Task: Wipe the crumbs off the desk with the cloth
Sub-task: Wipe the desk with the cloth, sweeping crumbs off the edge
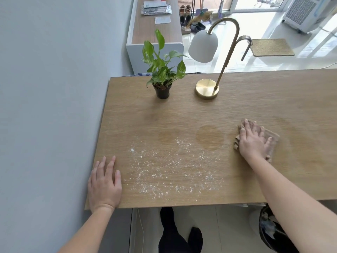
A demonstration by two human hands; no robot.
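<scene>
White crumbs (167, 172) lie scattered over the front middle of the wooden desk (255, 106). A crumpled beige cloth (273, 137) lies on the desk to the right of the crumbs. My right hand (252, 141) presses flat on the cloth with straight, spread fingers and covers most of it. My left hand (104, 183) rests flat on the desk's front left corner, just left of the crumbs, holding nothing.
A small potted plant (162, 88) and a brass desk lamp (207, 91) stand at the back of the desk. A wall runs along the desk's left edge. A dark bin (269, 229) sits on the floor under the front right edge. Faint round stains mark the desk's middle.
</scene>
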